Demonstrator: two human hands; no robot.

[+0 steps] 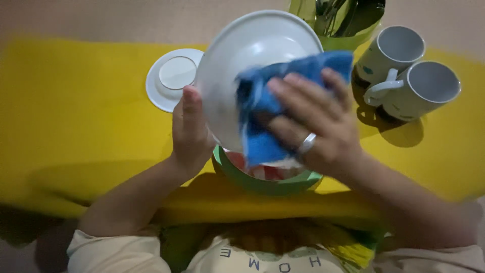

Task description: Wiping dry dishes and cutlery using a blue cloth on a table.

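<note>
My left hand (191,132) holds a white plate (242,55) by its left rim, tilted up toward me. My right hand (313,119), with a ring on one finger, presses a blue cloth (262,96) against the plate's inner face. Under the plate sits a green bowl (262,183) with something red and white inside, mostly hidden by my hands.
A yellow cloth (76,121) covers the table. A small white saucer (169,81) lies left of the plate. Two white mugs (399,50) (427,91) stand at the right. A green holder with cutlery (343,20) stands behind the plate.
</note>
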